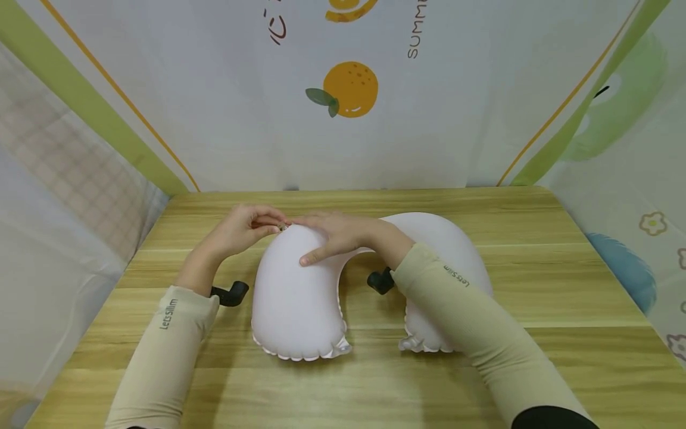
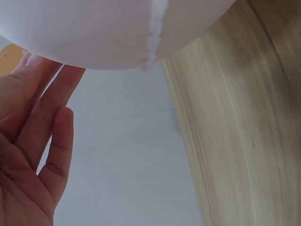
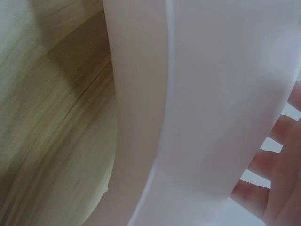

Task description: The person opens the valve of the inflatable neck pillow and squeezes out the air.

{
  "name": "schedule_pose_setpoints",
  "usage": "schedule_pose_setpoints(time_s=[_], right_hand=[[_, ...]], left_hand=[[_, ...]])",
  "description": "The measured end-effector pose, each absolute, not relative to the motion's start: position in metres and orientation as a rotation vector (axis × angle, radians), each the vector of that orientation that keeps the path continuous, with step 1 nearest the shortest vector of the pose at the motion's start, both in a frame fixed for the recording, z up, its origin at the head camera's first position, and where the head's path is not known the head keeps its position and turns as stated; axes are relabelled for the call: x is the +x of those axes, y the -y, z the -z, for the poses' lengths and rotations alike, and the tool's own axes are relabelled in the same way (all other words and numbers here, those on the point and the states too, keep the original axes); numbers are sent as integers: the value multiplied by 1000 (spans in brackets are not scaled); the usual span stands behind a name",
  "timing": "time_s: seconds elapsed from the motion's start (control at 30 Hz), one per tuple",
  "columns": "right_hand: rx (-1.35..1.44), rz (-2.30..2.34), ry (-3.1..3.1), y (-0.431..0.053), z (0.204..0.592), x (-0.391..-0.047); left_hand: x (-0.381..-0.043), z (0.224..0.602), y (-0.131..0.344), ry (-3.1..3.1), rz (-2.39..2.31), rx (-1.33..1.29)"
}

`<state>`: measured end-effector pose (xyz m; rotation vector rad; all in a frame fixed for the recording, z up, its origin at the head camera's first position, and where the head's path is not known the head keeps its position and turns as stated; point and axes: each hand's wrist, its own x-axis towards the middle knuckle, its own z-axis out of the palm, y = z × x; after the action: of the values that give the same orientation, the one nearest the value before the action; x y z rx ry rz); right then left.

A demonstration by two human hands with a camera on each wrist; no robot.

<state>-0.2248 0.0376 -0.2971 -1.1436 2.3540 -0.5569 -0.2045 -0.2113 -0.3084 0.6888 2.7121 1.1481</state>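
Observation:
A pale pink inflatable U-shaped neck pillow (image 1: 300, 304) lies on the wooden table, plump, with puckered seams at its two near ends. At the far left curve of the pillow, my left hand (image 1: 243, 229) pinches a small valve-like piece (image 1: 282, 227) between thumb and fingertips; its details are too small to tell. My right hand (image 1: 340, 233) lies across the same arm of the pillow, thumb on top and fingers over the far side, holding it. In the right wrist view, the fingers (image 3: 284, 165) touch the pillow's edge. The left wrist view shows the left fingers (image 2: 44, 106) partly behind the pillow.
The wooden table (image 1: 332, 393) reaches back to a white curtain (image 1: 225, 119) printed with an orange. Curtains also hang at both sides. Black camera parts (image 1: 231, 294) show at both wrists. The right forearm crosses over the pillow's right arm.

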Motion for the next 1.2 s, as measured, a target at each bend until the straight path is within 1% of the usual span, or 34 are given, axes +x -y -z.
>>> schedule_pose_setpoints(time_s=[0.7, 0.97, 1.2], right_hand=[[-1120, 538, -2352, -37, 297, -225], [-1112, 555, -2349, -37, 298, -225], [-1097, 553, -2342, -37, 297, -226]], left_hand=[[-203, 312, 211, -2687, -1255, 723], [-203, 314, 212, -2724, -1232, 682], [-205, 317, 211, -2739, -1233, 703]])
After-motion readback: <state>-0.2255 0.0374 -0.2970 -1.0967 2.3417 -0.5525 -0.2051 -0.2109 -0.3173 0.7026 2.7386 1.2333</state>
